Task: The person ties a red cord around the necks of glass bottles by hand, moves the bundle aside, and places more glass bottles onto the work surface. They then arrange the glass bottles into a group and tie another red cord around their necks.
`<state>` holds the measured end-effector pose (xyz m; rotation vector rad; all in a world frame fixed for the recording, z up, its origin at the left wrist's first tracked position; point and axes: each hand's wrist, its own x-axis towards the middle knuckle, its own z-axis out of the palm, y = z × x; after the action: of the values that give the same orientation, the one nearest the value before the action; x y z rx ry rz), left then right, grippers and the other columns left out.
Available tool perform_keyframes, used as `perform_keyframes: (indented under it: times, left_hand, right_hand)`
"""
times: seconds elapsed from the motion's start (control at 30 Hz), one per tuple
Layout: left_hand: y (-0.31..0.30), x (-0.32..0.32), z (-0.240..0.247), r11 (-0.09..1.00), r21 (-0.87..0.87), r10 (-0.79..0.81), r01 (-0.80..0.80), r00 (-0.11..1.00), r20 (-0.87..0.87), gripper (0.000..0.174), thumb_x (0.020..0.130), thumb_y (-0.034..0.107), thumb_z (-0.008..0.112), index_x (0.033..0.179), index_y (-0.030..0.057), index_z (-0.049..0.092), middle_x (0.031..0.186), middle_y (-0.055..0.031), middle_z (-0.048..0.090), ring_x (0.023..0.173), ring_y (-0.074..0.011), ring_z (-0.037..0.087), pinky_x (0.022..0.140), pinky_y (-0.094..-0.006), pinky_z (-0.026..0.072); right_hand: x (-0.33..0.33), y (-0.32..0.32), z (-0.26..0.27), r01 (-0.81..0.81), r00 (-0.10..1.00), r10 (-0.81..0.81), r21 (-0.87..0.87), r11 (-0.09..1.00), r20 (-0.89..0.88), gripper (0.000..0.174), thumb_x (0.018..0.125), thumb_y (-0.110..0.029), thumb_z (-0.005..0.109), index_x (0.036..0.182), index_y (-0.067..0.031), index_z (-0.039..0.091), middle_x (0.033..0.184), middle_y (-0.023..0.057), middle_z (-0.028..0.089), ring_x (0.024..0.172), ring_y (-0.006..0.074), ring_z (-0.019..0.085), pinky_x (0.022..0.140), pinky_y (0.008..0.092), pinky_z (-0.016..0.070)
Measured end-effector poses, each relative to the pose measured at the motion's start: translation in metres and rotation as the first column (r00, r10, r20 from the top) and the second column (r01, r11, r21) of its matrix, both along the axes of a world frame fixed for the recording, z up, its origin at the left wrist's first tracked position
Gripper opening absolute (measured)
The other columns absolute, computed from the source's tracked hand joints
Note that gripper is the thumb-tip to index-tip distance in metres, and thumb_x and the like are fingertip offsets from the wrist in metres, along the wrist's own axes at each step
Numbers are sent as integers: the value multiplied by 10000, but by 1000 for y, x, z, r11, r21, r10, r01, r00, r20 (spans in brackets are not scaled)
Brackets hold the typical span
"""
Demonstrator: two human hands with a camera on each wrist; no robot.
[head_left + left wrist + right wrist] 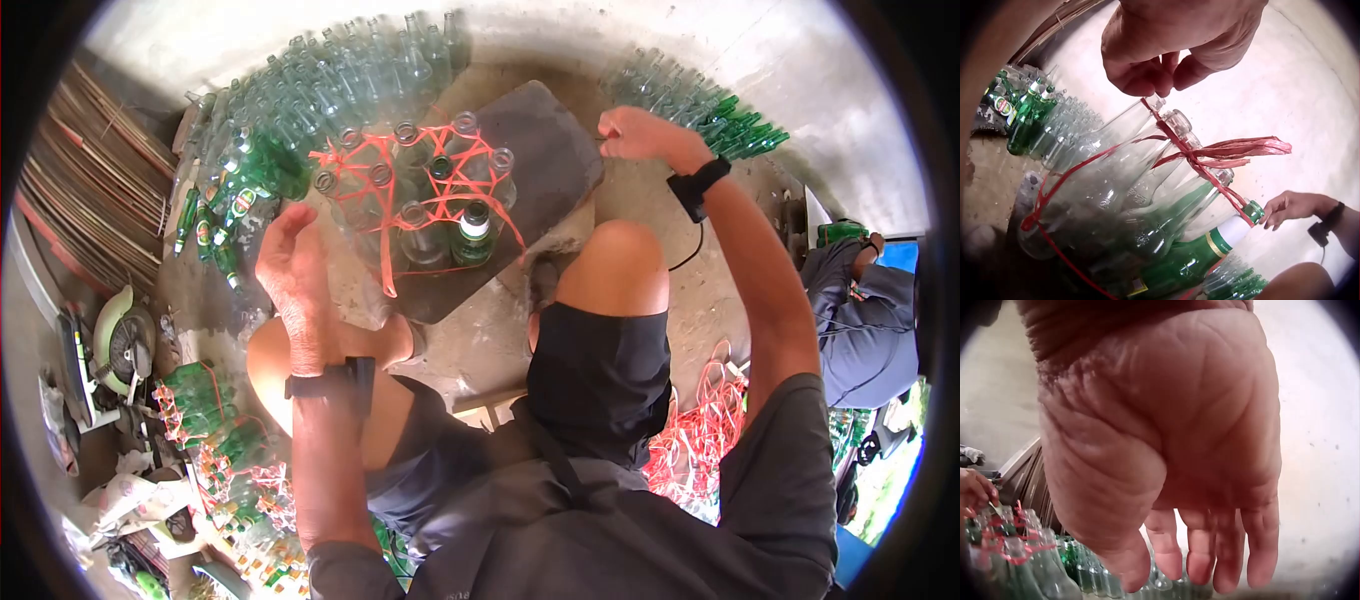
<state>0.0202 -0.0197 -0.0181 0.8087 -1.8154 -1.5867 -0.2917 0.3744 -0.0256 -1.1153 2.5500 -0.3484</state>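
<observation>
Several clear bottles and a green one with a white neck label stand upright, with red ribbon wound around and between their necks. A knot with loose ribbon ends lies over the necks in the left wrist view. My left hand is raised at the left of the group, fingers loosely bent close to the necks; no held thing shows. Off to the right is my right hand, its palm bare and its fingers relaxed in the right wrist view, away from the bottles.
A dark board lies under the bottles. More clear bottles and green bottles stand along the wall. A heap of red ribbon is beside my thigh. A bent-over person is at the far right.
</observation>
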Motion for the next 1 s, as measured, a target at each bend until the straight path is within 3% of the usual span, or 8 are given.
perform_keyframes:
  times: [0.17, 0.23, 0.5, 0.63, 0.73, 0.8, 0.9, 1.0]
  left_hand:
    - [7, 15, -22, 975, 132, 156, -180, 972, 175, 230, 946, 108, 640, 1159, 31, 682, 996, 8, 677, 763, -65, 548, 672, -235, 461]
    - [9, 22, -45, 951, 171, 219, -258, 952, 215, 224, 952, 130, 645, 1155, 43, 682, 995, 13, 667, 770, -69, 548, 675, -238, 460]
    - [25, 27, -141, 925, 239, 232, -297, 936, 263, 44, 931, 76, 591, 900, 57, 616, 788, 18, 549, 673, -109, 507, 597, -296, 431]
    - [56, 23, -143, 877, 363, 254, -314, 946, 203, 270, 876, -51, 514, 706, 98, 365, 727, 12, 390, 652, -152, 474, 589, -343, 458]
    - [43, 38, -214, 910, 245, 236, -336, 902, 361, 20, 875, 10, 557, 882, -8, 559, 845, -101, 586, 769, -208, 580, 713, -368, 503]
    - [38, 45, -227, 934, 151, 184, -324, 796, 576, 376, 864, 102, 583, 1167, -120, 604, 1038, -227, 693, 926, -268, 648, 854, -379, 506]
    - [43, 46, -253, 914, 118, 294, -389, 833, 468, 113, 909, 48, 608, 833, -17, 661, 773, -44, 620, 720, -115, 564, 600, -327, 435]
    - [48, 48, -256, 896, 262, 217, -359, 868, 447, 105, 906, 64, 655, 914, -37, 685, 844, -55, 656, 747, -126, 584, 617, -311, 447]
  right_hand:
    - [0, 9, -71, 139, 989, -128, -192, 971, 71, 272, 838, -188, 771, 988, 13, 667, 880, 147, 708, 799, 271, 652, 732, 387, 523]
    - [6, -9, -55, 262, 965, -213, -488, 832, 155, 227, 896, -127, 726, 1059, 24, 679, 918, 128, 719, 868, 218, 682, 769, 356, 545]
    - [85, -120, 77, -89, 974, 207, -693, 715, 89, 221, 926, -44, 668, 1146, -20, 674, 1058, 97, 682, 962, 217, 699, 835, 330, 557]
    - [124, -163, 107, -475, 875, 465, -419, 774, -134, 394, 835, 70, 653, 1212, -38, 621, 1155, 92, 622, 1031, 272, 664, 855, 367, 561]
    - [128, -180, 90, -595, 803, 543, -285, 751, -246, 512, 772, 98, 644, 1256, -62, 589, 1217, 93, 598, 1076, 322, 634, 852, 413, 559]
    - [125, -191, 79, -666, 724, 573, -174, 725, -384, 573, 757, 42, 696, 1305, -78, 583, 1241, 80, 570, 1088, 322, 643, 837, 433, 550]
    - [119, -202, 78, -685, 706, 636, -73, 725, -313, 652, 751, 34, 724, 1364, -101, 545, 1265, 71, 564, 1110, 331, 631, 834, 436, 554]
    - [119, -208, 77, -705, 653, 651, 5, 710, -388, 707, 749, -5, 761, 1399, -133, 512, 1290, 53, 555, 1097, 310, 631, 812, 426, 569]
